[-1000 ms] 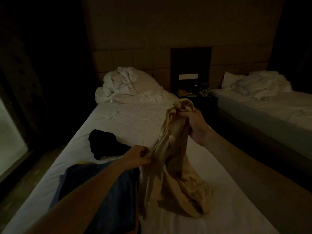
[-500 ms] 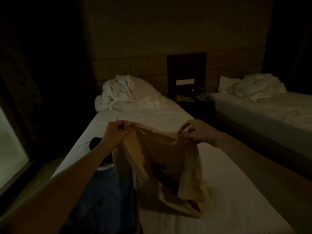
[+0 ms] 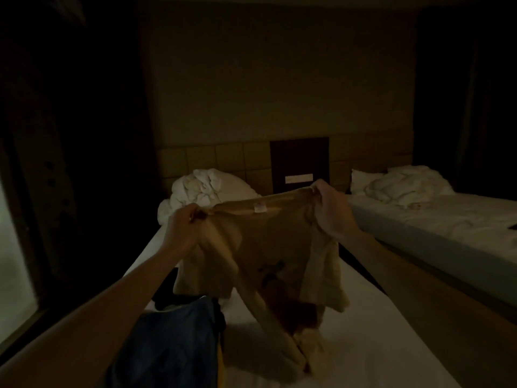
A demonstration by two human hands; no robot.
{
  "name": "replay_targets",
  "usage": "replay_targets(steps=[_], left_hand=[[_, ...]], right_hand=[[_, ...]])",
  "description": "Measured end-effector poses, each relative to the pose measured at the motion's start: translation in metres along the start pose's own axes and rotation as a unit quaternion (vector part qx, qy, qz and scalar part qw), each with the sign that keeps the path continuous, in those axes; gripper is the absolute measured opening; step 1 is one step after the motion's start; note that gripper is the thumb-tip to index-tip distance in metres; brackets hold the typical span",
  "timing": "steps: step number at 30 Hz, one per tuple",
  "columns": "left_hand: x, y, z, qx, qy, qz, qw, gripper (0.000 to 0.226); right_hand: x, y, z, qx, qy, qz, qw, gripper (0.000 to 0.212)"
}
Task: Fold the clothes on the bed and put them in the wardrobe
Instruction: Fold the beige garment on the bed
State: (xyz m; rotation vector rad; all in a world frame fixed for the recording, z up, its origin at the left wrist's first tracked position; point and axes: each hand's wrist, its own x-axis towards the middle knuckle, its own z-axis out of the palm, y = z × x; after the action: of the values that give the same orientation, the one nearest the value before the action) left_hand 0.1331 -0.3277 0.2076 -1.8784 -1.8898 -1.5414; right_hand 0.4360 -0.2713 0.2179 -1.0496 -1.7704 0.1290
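Head view: both hands, left hand [image 3: 183, 228] and right hand [image 3: 331, 210], pinch the tan shirt [image 3: 263, 247] by its top edge, spread apart above mid-bed [image 3: 363, 345] so it hangs flat for folding; blue garment [image 3: 173, 343] lies near the bed's left edge.

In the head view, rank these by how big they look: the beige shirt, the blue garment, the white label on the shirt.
1. beige shirt
2. blue garment, partly cut off
3. white label

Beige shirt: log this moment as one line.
beige shirt: held up over bed, unfolded | left hand: grips top edge | right hand: grips top edge | blue garment: on bed
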Motion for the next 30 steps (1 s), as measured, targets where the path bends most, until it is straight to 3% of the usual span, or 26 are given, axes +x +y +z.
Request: replay_targets(steps=[6, 9, 15, 20, 24, 27, 30], left_hand=[[-0.006, 0.056, -0.041, 0.063, 0.189, -0.036, 0.979, 0.015], [-0.007, 0.09, -0.065, 0.068, 0.279, 0.02, 0.958, 0.03], [0.014, 0.107, -0.091, 0.089, 0.33, 0.093, 0.935, 0.047], [0.035, 0.077, -0.066, 0.155, 0.287, 0.114, 0.938, 0.051], [0.05, 0.028, -0.021, 0.178, 0.226, 0.103, 0.952, 0.057], [0.072, -0.016, 0.028, 0.182, 0.122, 0.085, 0.972, 0.046], [0.096, -0.078, 0.098, 0.218, -0.005, -0.002, 0.976, 0.037]], right_hand=[[0.006, -0.032, -0.056, -0.025, 0.138, -0.071, 0.988, 0.009], [0.01, -0.051, -0.082, -0.026, 0.177, -0.115, 0.977, 0.018], [0.032, -0.057, -0.112, -0.12, 0.2, -0.203, 0.951, 0.032], [0.055, -0.028, -0.085, -0.142, 0.124, -0.207, 0.96, 0.028], [0.076, 0.008, -0.038, -0.126, 0.009, -0.172, 0.977, 0.013], [0.094, 0.048, 0.016, -0.107, -0.103, -0.096, 0.984, 0.009], [0.109, 0.107, 0.086, -0.073, -0.177, -0.002, 0.981, 0.015]])
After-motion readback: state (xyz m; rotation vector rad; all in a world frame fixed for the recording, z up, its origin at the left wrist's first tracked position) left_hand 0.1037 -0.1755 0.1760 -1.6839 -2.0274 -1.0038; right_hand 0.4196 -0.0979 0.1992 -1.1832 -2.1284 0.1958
